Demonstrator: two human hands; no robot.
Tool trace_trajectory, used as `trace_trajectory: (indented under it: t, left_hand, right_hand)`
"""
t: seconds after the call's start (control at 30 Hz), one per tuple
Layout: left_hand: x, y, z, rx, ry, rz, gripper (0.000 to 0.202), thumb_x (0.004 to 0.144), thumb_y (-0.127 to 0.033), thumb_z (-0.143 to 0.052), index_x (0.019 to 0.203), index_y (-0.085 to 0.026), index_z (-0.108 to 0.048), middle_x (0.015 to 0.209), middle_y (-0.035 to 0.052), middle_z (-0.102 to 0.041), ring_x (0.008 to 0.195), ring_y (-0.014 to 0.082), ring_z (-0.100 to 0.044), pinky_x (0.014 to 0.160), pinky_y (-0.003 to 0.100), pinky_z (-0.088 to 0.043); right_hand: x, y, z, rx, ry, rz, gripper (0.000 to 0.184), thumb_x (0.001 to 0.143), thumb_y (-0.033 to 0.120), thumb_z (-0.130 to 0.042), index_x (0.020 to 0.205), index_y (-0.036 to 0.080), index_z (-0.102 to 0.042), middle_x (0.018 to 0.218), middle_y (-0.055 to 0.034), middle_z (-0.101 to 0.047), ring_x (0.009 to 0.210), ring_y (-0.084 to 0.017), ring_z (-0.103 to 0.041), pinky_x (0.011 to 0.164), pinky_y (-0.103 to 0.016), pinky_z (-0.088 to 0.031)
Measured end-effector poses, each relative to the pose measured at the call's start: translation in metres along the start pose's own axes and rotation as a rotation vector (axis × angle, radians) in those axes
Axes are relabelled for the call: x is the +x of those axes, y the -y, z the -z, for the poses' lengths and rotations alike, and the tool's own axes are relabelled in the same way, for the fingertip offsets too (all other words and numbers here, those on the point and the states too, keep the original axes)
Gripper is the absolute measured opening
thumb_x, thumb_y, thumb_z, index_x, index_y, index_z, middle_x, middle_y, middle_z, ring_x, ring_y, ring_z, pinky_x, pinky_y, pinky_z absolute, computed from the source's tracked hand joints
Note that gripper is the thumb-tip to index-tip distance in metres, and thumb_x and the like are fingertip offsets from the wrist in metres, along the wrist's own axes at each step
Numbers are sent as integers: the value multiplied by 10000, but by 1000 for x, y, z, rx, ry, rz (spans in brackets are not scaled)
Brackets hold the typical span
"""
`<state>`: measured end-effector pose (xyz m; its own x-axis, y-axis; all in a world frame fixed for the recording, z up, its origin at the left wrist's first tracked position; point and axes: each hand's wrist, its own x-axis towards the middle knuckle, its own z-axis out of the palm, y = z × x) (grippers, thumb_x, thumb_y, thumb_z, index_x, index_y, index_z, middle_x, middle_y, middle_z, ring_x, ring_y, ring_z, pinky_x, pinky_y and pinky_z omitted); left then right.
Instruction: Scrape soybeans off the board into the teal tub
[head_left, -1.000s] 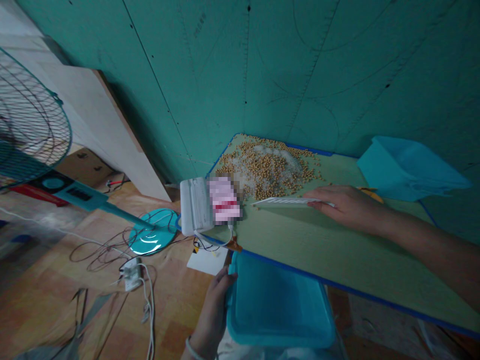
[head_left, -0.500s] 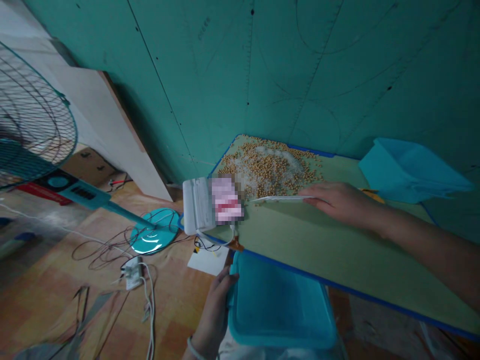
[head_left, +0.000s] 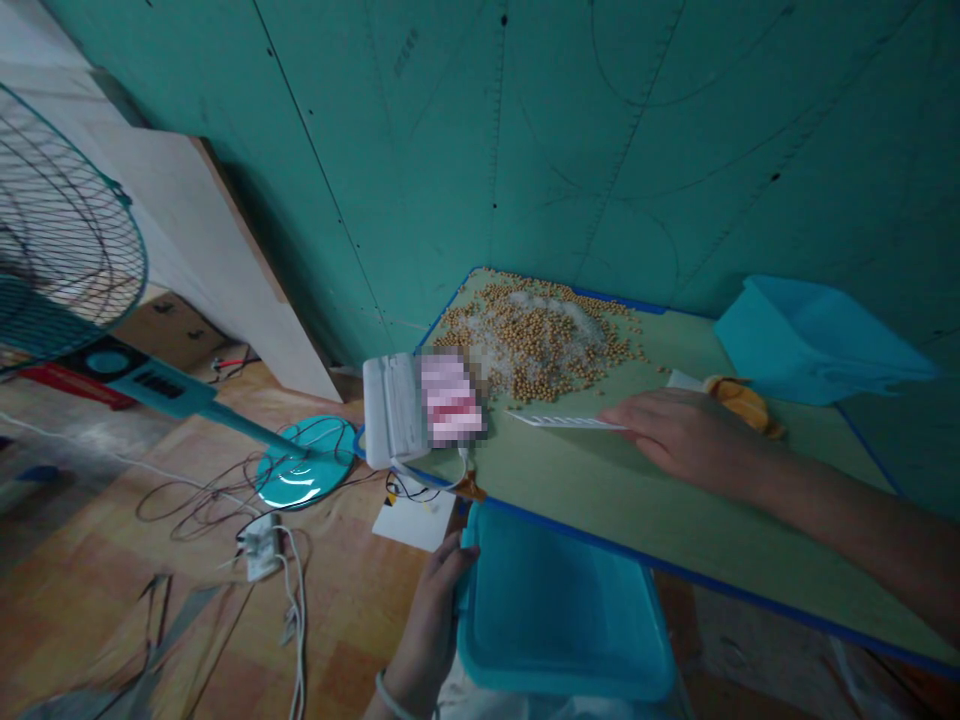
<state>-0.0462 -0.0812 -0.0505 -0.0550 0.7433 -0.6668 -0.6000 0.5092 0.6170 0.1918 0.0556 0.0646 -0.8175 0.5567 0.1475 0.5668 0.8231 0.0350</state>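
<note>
My left hand (head_left: pixel 435 610) is closed on the left rim of a blue plastic bin (head_left: pixel 562 600), which sits below the table's front edge. Fingers of my right hand (head_left: pixel 667 430) pinch a thin white slotted piece (head_left: pixel 566 421), held edge-on just above the table (head_left: pixel 675 500); its exact kind is not clear. Behind that piece spreads a heap of round tan beans (head_left: pixel 532 335), which look like soybeans, mixed with clear or whitish granules (head_left: pixel 585 325). To the left of the heap lie a white device (head_left: pixel 394 410) and a pixelated pink object (head_left: pixel 451 400).
At the table's right back stands another blue bin (head_left: pixel 810 335). A yellow-brown cloth (head_left: pixel 746 405) lies near my right wrist. On the left are a standing fan (head_left: pixel 157 385), a power strip (head_left: pixel 262 547) and loose cables on the floor. A green wall (head_left: pixel 420 150) rises behind the table.
My right hand has drawn the white slotted piece slightly toward the front edge, away from the beans. More of the cloth shows behind it. My left hand stays on the bin.
</note>
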Motion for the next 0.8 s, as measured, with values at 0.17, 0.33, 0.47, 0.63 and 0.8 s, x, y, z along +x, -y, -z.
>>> trace_trajectory:
  t: [0.17,0.33,0.47,0.63,0.8]
  left_hand:
    - [1,-2,3,28,28,-16,159,543,-234,-613,692,-188,-642,497,-25,-652,577,203,-619,477,255,-414]
    - [0,-5,0,28,-33,-1,154,529,-244,-615,674,-197,-638,508,-26,-657,577,205,-607,521,271,-412]
    - [6,-4,-1,120,-104,-55,96,473,-241,-611,558,-198,-621,431,-37,-605,470,176,-554,543,275,-406]
    - [8,-1,-1,124,-121,-68,98,468,-246,-606,554,-201,-618,411,-45,-582,450,163,-534,520,262,-398]
    - [7,-1,1,86,-65,-29,132,488,-244,-603,610,-203,-632,432,-40,-613,443,174,-546,497,269,-403]
  right_hand:
    - [-1,8,-9,-56,-7,21,305,772,63,-426,1012,161,-587,930,-94,-634,831,-216,-573,727,-352,-430]
    - [2,-3,-4,-57,-54,-27,302,786,70,-410,1019,153,-583,954,-92,-633,846,-208,-573,747,-351,-431]
    - [6,-17,-2,-19,-54,-116,279,833,147,-379,1042,151,-565,999,-84,-627,882,-204,-570,764,-346,-438]
    - [7,-22,-8,25,-56,-153,268,836,158,-381,1032,165,-563,1002,-78,-630,886,-195,-574,770,-334,-441]
    - [3,-18,-5,53,-52,-129,261,824,130,-386,1017,160,-559,975,-79,-635,874,-198,-571,763,-341,-436]
